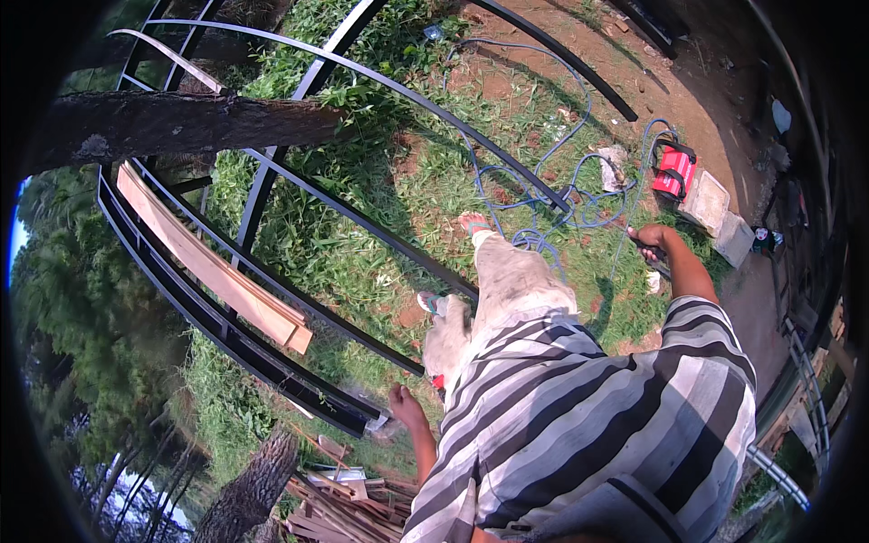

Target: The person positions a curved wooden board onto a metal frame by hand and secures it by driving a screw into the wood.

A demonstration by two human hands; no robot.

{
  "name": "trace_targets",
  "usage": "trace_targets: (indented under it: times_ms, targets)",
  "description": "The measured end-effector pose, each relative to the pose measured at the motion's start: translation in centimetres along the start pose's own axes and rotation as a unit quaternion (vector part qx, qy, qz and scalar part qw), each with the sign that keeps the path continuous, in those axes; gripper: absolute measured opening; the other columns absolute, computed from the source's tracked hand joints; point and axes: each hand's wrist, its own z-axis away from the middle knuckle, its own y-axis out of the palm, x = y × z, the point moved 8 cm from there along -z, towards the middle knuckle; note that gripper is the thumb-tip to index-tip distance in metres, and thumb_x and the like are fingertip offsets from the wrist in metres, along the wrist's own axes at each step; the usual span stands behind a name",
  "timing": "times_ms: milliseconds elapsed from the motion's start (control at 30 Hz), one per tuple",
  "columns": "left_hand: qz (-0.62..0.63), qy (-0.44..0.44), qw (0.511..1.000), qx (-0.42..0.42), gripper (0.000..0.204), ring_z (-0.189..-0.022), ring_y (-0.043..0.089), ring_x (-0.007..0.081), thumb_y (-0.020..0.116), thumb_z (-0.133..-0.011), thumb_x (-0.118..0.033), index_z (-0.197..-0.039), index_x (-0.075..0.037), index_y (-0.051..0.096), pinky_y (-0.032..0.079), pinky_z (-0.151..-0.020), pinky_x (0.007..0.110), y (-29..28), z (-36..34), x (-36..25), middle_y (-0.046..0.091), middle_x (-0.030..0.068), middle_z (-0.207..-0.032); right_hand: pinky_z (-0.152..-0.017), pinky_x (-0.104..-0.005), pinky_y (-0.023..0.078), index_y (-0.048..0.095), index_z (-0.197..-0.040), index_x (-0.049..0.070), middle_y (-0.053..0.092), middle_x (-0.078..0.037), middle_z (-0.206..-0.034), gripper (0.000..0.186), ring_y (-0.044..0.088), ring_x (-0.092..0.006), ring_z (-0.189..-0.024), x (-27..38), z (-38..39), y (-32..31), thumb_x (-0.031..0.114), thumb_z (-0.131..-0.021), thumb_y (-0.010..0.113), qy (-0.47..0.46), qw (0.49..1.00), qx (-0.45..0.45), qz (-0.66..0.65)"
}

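Note:
My right hand (654,242) is out to the right at hip height, closed around a dark-handled tool (659,264) above the grass. A blue cable (579,204) lies in loops on the ground just beyond it. My left hand (406,405) hangs low by my side with its fingers curled and nothing visible in it. It is close to the near end of a long black metal frame (272,366). My striped shirt and light trousers fill the lower middle, and my feet stand on the grass.
Several curved black metal bars (425,104) lie across the grass. Pale wooden planks (213,262) rest on the frame at left. A tree trunk (181,122) crosses the upper left. A red machine (674,172) and concrete blocks (715,204) sit at right. Scrap wood (335,507) is piled below.

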Motion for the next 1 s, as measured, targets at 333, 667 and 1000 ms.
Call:
trace_targets:
  times_ms: [333,667,1000]
  targets:
    - [-0.006,0.001,1.000,-0.016,0.026,-0.094,0.062,0.0221,0.058,-0.095,-0.010,-0.115,0.006,0.062,0.049,-0.086,0.035,-0.9,1.0,-0.3,0.067,0.0147,-0.104,-0.038,-0.0247,0.035,0.049,-0.076,0.011,0.043,0.005,-0.053,0.059,0.038,-0.0063,-0.041,23.2,1.5,4.8,0.064,-0.101,0.041,-0.203,0.979,0.019,-0.030]
    - [0.003,-0.055,0.995,-0.082,0.028,-0.097,0.065,0.0246,0.058,-0.094,-0.011,-0.116,0.006,0.062,0.050,-0.089,0.036,-2.9,7.1,4.0,0.068,0.0179,-0.107,-0.040,-0.0348,0.043,0.051,-0.078,0.000,0.053,-0.007,-0.059,0.053,0.050,-0.0185,-0.043,45.8,7.3,11.1,0.046,-0.105,0.045,-0.395,0.904,-0.162,-0.033]
    - [0.051,-0.182,0.974,-0.125,0.031,-0.095,0.067,0.0255,0.060,-0.093,-0.013,-0.118,0.004,0.063,0.052,-0.086,0.036,-3.0,11.8,14.0,0.070,0.0179,-0.105,-0.040,-0.0303,0.044,0.054,-0.100,0.003,0.058,-0.005,-0.072,0.025,0.052,-0.0146,-0.047,36.8,9.0,36.0,0.028,-0.101,0.057,-0.427,0.903,0.032,-0.006]
